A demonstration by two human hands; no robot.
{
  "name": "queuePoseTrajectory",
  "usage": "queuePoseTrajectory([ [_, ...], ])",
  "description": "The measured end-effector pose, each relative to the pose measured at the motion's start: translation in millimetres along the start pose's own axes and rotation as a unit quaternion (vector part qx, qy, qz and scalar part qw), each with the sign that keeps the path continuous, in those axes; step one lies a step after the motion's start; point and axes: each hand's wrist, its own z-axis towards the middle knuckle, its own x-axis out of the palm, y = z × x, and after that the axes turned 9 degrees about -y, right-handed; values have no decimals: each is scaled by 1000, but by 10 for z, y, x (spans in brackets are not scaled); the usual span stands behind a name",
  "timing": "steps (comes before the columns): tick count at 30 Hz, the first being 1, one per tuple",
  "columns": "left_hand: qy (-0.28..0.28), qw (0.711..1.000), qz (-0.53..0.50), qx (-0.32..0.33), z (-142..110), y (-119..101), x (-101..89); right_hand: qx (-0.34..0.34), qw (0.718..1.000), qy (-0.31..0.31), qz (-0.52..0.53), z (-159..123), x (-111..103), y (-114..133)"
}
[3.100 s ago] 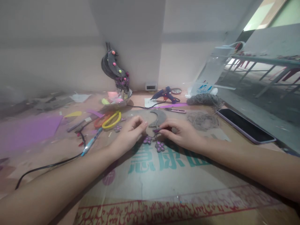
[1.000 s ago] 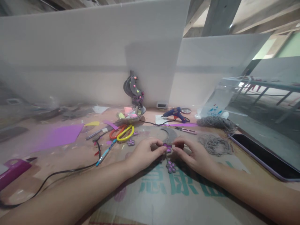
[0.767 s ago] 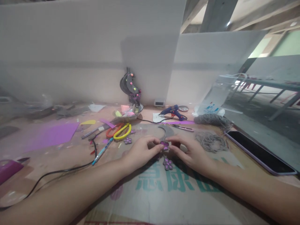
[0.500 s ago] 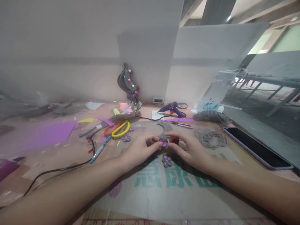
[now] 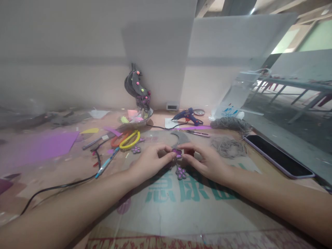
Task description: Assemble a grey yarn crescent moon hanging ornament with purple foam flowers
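Note:
Between my hands is a small purple and grey felt flower (image 5: pixel 177 152). My left hand (image 5: pixel 153 159) pinches its left side between thumb and fingertips. My right hand (image 5: pixel 203 159) is closed against its right edge, thumb and forefinger at the petals. Just below hangs a second purple flower (image 5: pixel 181 172), lying on the cardboard and seemingly joined by grey yarn. Beyond the fingers lies a grey crescent (image 5: pixel 183 137), partly hidden by my right hand. Another small flower (image 5: pixel 136 149) lies to the left of my left hand.
A blue glue gun (image 5: pixel 188 116) rests at the back. Scissors with yellow handles (image 5: pixel 129 139), a blue pen (image 5: pixel 107 162) and purple sheet (image 5: pixel 46 148) lie left. Grey yarn (image 5: pixel 228 146) and a phone (image 5: pixel 278 155) lie right. A bowl (image 5: pixel 136 121) stands before a decorated crescent (image 5: pixel 136 83).
Three seconds ago my hands were apart, the right holding a purple piece; since then both have come together at one flower. The camera view has shifted; lately the hands keep nearly the same pose.

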Motion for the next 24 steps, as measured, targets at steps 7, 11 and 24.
queuePoseTrajectory([
  [7, -13, 997, 64, 40, -2, -3, -9, 63, 997, -34, 7, 8, 26, 3],
  [11, -38, 990, 102, 92, -21, -6, -4, 57, 998, -22, 3, 23, 18, 20],
  [24, -33, 977, 137, 159, -23, 27, 11, 70, 997, 16, 34, 51, 27, 30],
])
